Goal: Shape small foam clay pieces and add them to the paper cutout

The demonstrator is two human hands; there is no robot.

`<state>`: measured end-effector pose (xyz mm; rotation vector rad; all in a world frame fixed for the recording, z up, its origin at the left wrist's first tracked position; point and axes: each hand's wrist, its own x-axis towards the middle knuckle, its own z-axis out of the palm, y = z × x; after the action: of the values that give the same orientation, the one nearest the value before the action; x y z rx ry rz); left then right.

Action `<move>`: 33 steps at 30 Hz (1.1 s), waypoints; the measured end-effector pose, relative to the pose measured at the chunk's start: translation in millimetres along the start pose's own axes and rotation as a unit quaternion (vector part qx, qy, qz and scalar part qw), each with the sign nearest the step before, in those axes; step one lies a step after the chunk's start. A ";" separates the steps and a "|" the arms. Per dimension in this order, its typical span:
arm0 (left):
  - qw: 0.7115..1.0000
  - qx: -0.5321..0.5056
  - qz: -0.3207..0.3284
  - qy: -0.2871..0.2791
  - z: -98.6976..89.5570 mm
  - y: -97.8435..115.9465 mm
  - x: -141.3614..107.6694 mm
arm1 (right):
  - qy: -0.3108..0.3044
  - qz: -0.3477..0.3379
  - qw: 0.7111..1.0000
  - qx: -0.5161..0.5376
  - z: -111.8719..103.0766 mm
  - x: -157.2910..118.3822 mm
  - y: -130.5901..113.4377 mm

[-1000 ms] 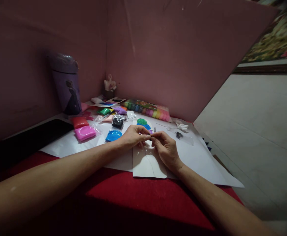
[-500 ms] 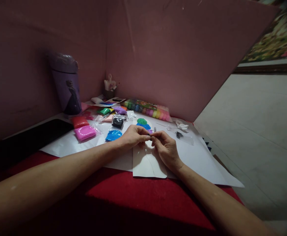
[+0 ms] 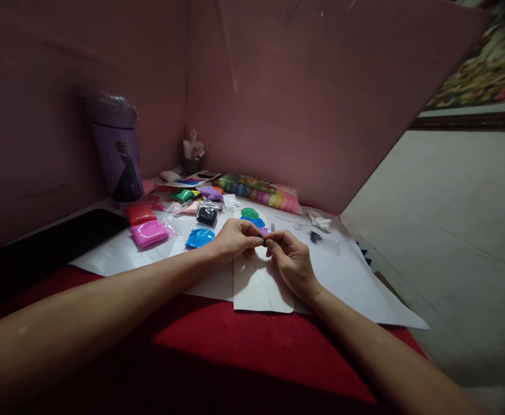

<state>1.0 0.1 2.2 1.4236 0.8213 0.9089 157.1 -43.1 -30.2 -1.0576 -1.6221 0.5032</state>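
Observation:
My left hand (image 3: 238, 237) and my right hand (image 3: 292, 257) meet fingertip to fingertip, both pinching a small black piece (image 3: 263, 240). They are held over a white card (image 3: 258, 288) with a thin drawn line on its lower part. Just beyond the fingers, green clay (image 3: 249, 213) and blue clay (image 3: 256, 222) lie on the card, with a bit of purple clay (image 3: 264, 230) partly hidden by my fingers. A small fork-like tool (image 3: 272, 227) shows behind my right hand.
Left of my hands lie a blue packet (image 3: 200, 238), a black packet (image 3: 207, 215), a pink packet (image 3: 149, 233) and a red packet (image 3: 140, 214). Behind are a long multicoloured clay pack (image 3: 261, 193) and a purple cup (image 3: 116, 150). Plastic with black clay (image 3: 315, 237) lies right.
The black piece has shifted very slightly between my fingertips. Both hands remain in nearly the same place.

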 end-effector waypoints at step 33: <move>1.000 -0.013 -0.003 -0.012 0.9 -1.9 0.6 | 0.008 -0.021 1.000 -0.016 0.1 -0.1 4.7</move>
<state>2.1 0.3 0.3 1.4053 0.7933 0.8934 158.8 -40.7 -33.9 -1.0463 -1.6407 0.4405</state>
